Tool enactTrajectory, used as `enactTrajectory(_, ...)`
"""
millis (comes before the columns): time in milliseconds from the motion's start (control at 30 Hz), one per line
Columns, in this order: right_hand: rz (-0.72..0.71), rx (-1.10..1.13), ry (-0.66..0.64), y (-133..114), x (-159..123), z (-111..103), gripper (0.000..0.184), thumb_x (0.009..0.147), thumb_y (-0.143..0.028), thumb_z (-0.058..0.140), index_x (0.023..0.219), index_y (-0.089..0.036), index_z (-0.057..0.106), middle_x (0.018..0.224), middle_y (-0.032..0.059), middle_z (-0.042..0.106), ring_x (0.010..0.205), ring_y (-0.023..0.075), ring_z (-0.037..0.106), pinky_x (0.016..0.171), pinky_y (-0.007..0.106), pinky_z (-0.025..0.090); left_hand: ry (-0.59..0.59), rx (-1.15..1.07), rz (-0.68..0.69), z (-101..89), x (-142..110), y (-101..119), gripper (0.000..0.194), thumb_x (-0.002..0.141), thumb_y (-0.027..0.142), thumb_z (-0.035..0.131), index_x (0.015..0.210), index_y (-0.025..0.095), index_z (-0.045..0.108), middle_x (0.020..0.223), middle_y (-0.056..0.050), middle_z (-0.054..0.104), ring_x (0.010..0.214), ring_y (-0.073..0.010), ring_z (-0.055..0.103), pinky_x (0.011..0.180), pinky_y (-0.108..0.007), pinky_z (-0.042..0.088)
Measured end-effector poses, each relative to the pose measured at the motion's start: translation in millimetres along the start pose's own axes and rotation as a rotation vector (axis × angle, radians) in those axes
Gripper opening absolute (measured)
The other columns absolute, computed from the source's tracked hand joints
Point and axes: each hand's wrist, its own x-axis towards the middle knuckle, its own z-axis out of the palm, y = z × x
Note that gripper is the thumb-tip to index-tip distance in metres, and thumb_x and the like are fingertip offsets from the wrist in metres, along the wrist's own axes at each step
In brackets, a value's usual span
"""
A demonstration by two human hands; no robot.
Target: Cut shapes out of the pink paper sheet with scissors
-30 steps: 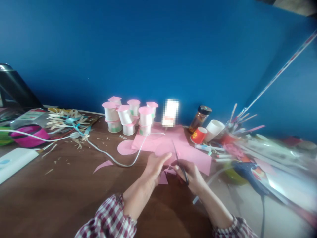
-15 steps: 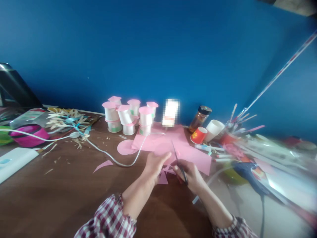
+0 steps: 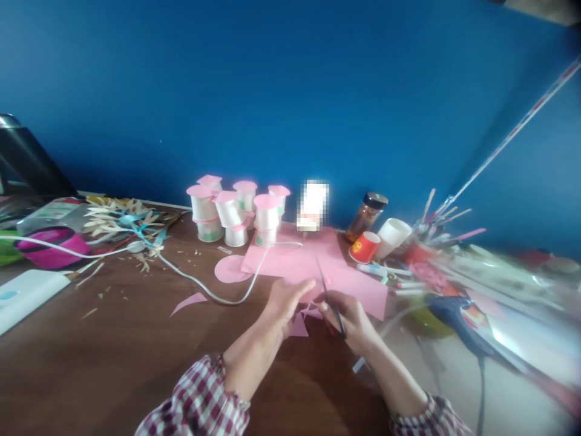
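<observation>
My left hand [image 3: 287, 301] is closed on a piece of pink paper [image 3: 297, 272], its thumb lying over the near edge. My right hand [image 3: 351, 318] grips a pair of scissors [image 3: 323, 280] by the dark handle. Their blades point away from me, beside the held paper; I cannot tell whether they touch it. Small pink offcuts [image 3: 298, 327] lie under and between the hands. Beyond them, larger pink sheets [image 3: 363, 293] are spread on the brown table [image 3: 136, 363], with a pink paper disc [image 3: 230, 268] to the left.
Stacked white paper cups [image 3: 267, 212] with pink tops stand by the blue wall. A phone-like bright, blurred-out object [image 3: 314, 203] is behind the sheets. A lidded jar [image 3: 367, 218], a red cup [image 3: 364, 247] and a glue gun [image 3: 463, 324] are right. A white cable [image 3: 200, 284] crosses left.
The scissors and my right hand have shifted very slightly to the right. My left hand keeps its hold on the paper, almost unmoved.
</observation>
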Motion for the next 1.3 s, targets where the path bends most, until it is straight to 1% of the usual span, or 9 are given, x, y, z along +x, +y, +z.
enactTrajectory(133,-0.013,-0.027,0.007,-0.8,-0.2,-0.5,0.033,0.084,-0.046,0.057,0.087,-0.013,0.060,0.050,-0.0052,0.044,0.043,0.0082,0.040,0.042,0.020,0.031,-0.014,-0.003,-0.009,-0.7,0.4,-0.9,0.035,0.056,0.033,0.079,0.081,0.013,0.065,0.075,-0.007,0.067,0.066,-0.0174,0.063,0.056,-0.026,0.046)
enactTrajectory(267,-0.009,-0.026,0.008,-1.8,-0.4,-0.8,0.032,0.084,-0.045,0.058,0.084,-0.013,0.060,0.050,-0.0054,0.044,0.043,0.0077,0.040,0.042,0.019,0.031,0.004,-0.001,-0.016,-0.6,1.1,-0.2,0.039,0.055,0.034,0.080,0.083,0.012,0.064,0.076,-0.007,0.067,0.066,-0.0176,0.063,0.056,-0.026,0.046)
enactTrajectory(433,-0.004,-0.031,0.005,-3.1,-0.2,-0.5,0.034,0.084,-0.047,0.057,0.084,-0.013,0.061,0.048,-0.0057,0.043,0.042,0.0079,0.040,0.041,0.019,0.032,-0.005,0.001,-0.005,-2.1,3.1,-1.3,0.042,0.054,0.035,0.080,0.086,0.011,0.064,0.078,-0.008,0.067,0.067,-0.0185,0.063,0.056,-0.026,0.046)
enactTrajectory(567,-0.009,-0.055,0.014,-4.0,-0.4,-0.6,0.035,0.084,-0.048,0.057,0.083,-0.013,0.061,0.048,-0.0052,0.044,0.041,0.0080,0.039,0.040,0.020,0.031,0.012,-0.001,-0.021,-1.4,2.1,-0.2,0.042,0.053,0.034,0.081,0.085,0.012,0.064,0.077,-0.008,0.066,0.066,-0.0178,0.063,0.055,-0.026,0.046)
enactTrajectory(767,-0.017,-0.074,0.017,-6.5,-0.4,-1.0,0.031,0.084,-0.044,0.057,0.081,-0.013,0.061,0.047,-0.0052,0.043,0.041,0.0081,0.039,0.041,0.020,0.031,0.033,-0.010,-0.030,-0.4,1.3,1.7,0.040,0.053,0.033,0.081,0.082,0.012,0.063,0.078,-0.008,0.066,0.067,-0.0179,0.062,0.056,-0.026,0.047)
enactTrajectory(900,-0.005,-0.087,0.018,-7.6,-0.4,-1.9,0.032,0.083,-0.046,0.057,0.081,-0.014,0.062,0.047,-0.0049,0.044,0.042,0.0087,0.040,0.041,0.020,0.031,0.038,-0.023,-0.033,0.4,-0.3,3.8,0.036,0.053,0.030,0.080,0.080,0.012,0.063,0.073,-0.007,0.064,0.063,-0.0162,0.061,0.054,-0.026,0.046)
enactTrajectory(1067,0.008,-0.105,0.020,-7.3,-0.5,-3.1,0.032,0.082,-0.046,0.059,0.080,-0.014,0.062,0.048,-0.0048,0.045,0.041,0.0083,0.040,0.041,0.020,0.031,0.061,-0.025,-0.034,5.2,-8.7,12.5,0.030,0.054,0.025,0.079,0.076,0.012,0.063,0.067,-0.005,0.062,0.056,-0.0145,0.058,0.051,-0.025,0.044)
enactTrajectory(1233,-0.004,-0.121,0.018,-7.0,0.1,-3.9,0.032,0.082,-0.045,0.058,0.078,-0.014,0.062,0.050,-0.0039,0.045,0.042,0.0082,0.040,0.041,0.020,0.032,0.089,0.007,-0.024,7.2,-11.7,15.5,0.028,0.055,0.025,0.078,0.073,0.013,0.062,0.064,-0.005,0.062,0.053,-0.0142,0.057,0.050,-0.026,0.043)
enactTrajectory(1300,-0.004,-0.127,0.017,-6.9,0.2,-4.4,0.033,0.082,-0.047,0.058,0.077,-0.014,0.063,0.049,-0.0039,0.046,0.041,0.0083,0.040,0.041,0.020,0.032,0.075,0.010,-0.015,5.9,-10.0,13.8,0.029,0.054,0.027,0.078,0.074,0.012,0.062,0.064,-0.004,0.062,0.053,-0.0142,0.057,0.050,-0.026,0.043)
